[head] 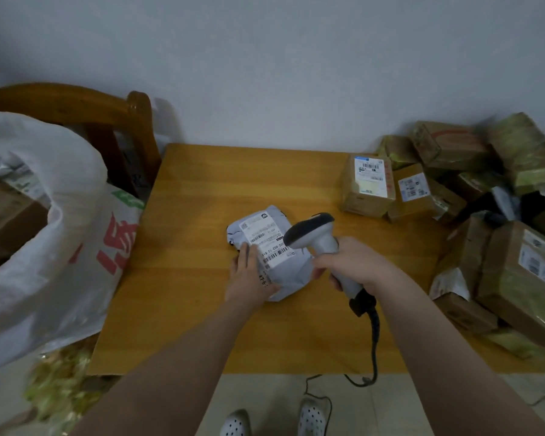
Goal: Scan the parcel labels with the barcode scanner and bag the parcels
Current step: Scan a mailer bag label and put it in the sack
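Fingers (323, 263) of right hand (353, 262) wrapped round grip of barcode scanner (312, 236), head just above label (269, 243) of grey parcel (285, 275). Left hand (249, 275) flat, fingers straight, pressing parcel's left edge at middle of wooden table (195, 309). White sack (44, 247) at left, cardboard boxes (368, 187) heaped at right.

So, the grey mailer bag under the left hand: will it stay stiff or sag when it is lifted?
Probably floppy: the grey mailer bag looks wrinkled and bulges unevenly, so it may sag from one edge. Its plastic skin could be slippery. It seems light, since the left hand steadies it with flat fingers while the right hand holds the barcode scanner.
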